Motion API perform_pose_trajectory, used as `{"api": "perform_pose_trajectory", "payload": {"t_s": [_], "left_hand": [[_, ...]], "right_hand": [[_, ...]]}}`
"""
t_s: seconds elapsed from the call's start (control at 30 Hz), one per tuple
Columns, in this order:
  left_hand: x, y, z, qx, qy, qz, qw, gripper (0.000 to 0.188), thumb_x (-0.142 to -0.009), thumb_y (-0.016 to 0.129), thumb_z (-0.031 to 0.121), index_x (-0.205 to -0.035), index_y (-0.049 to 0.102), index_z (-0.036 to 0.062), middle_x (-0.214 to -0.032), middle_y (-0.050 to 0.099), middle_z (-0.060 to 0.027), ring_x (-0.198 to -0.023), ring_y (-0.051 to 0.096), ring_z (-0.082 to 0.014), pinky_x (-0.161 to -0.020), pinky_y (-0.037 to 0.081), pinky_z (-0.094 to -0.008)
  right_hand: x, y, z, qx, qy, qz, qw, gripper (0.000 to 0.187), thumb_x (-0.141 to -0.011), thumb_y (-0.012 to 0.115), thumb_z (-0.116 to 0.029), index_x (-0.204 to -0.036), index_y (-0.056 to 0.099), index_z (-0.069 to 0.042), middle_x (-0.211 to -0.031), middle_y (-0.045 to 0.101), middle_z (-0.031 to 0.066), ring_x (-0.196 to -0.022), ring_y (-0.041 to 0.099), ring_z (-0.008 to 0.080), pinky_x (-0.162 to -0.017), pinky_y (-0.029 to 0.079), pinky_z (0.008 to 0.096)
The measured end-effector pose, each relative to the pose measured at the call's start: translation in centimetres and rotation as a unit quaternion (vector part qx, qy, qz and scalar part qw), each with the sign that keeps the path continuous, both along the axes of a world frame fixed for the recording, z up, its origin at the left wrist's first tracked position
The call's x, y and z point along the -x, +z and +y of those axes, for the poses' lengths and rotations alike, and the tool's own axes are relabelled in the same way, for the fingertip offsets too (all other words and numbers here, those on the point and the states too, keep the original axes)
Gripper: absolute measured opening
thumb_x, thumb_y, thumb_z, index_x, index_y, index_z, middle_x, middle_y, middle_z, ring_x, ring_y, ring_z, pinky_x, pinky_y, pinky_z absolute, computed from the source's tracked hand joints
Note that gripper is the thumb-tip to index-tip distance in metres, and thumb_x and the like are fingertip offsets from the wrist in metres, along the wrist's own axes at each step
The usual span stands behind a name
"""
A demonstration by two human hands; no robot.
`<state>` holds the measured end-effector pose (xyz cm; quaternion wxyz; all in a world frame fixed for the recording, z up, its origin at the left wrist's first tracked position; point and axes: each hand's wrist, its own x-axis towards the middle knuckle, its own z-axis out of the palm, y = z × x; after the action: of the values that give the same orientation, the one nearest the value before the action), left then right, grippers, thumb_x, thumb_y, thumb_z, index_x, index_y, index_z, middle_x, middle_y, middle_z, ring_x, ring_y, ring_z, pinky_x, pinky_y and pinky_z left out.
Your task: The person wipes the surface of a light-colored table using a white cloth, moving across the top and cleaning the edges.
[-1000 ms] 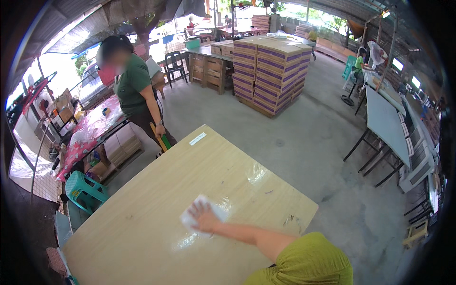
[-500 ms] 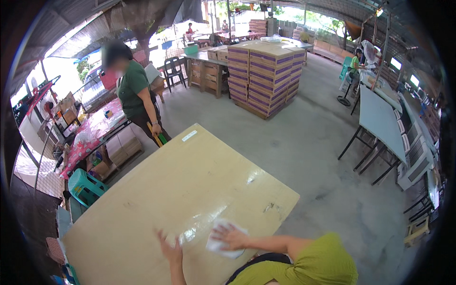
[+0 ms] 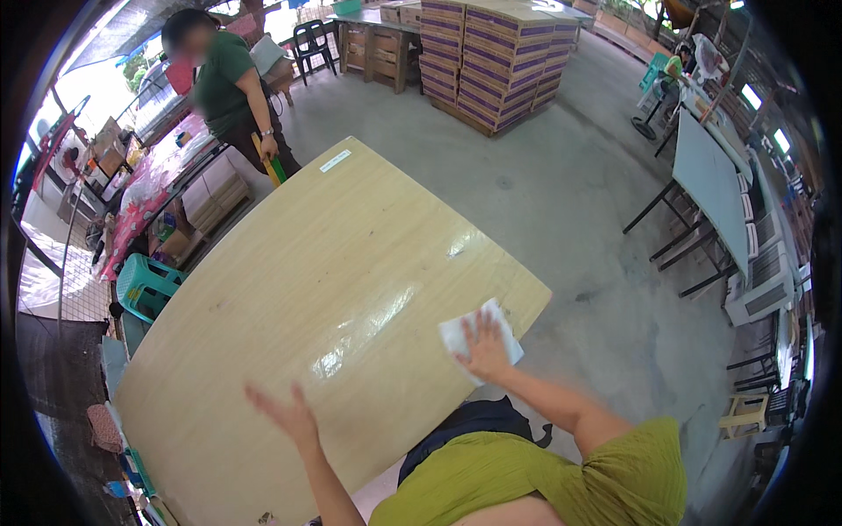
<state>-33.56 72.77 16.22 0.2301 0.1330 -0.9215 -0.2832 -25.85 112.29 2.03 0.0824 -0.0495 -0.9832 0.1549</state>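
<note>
A large pale wood-look tabletop with a glossy surface fills the space in front of me. My right hand lies flat, fingers spread, on a white cloth, pressing it against the top near the right edge. Part of the cloth sticks out around the fingers. Over the left part of the tabletop, my left hand is open with its fingers apart and holds nothing; motion blurs it a little. A small white label sits at the far corner of the top.
A person in a green shirt stands past the far left edge, holding something yellow and green. Stacked cartons stand on a pallet ahead. Grey folding tables line the right side. A teal stool is at the left.
My right hand has slid the white cloth to the right and farther away, toward the right corner. The left hand has shifted left. The whole view has tilted down.
</note>
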Motion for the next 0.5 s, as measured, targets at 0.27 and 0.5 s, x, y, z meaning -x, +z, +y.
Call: {"api": "perform_pose_trajectory", "payload": {"t_s": [0.27,0.5], "left_hand": [[-20.9,-19.1,-15.5,0.348,0.393,-0.334,0.783,0.069,-0.097,0.046,0.048,-0.149,0.029,0.0051,-0.150,0.030,-0.0278,-0.132,0.035,-0.0505,-0.104,0.031,-0.0628],[-8.4,-9.8,-7.2,0.111,0.510,-0.252,0.815,0.064,-0.103,0.033,0.045,-0.142,0.037,-0.0059,-0.145,0.037,-0.0329,-0.128,0.038,-0.0535,-0.101,0.036,-0.0646]], "right_hand": [[15.2,2.8,-0.6,-0.060,0.096,-0.077,0.991,0.086,-0.085,0.051,-0.067,-0.154,0.025,-0.024,-0.161,0.011,0.0165,-0.146,0.009,0.0461,-0.113,0.009,0.0656],[34.9,1.3,1.7,-0.103,0.055,-0.067,0.991,0.084,-0.087,0.047,-0.068,-0.154,0.025,-0.024,-0.162,0.012,0.0141,-0.147,0.009,0.0433,-0.115,0.009,0.0637]]}}
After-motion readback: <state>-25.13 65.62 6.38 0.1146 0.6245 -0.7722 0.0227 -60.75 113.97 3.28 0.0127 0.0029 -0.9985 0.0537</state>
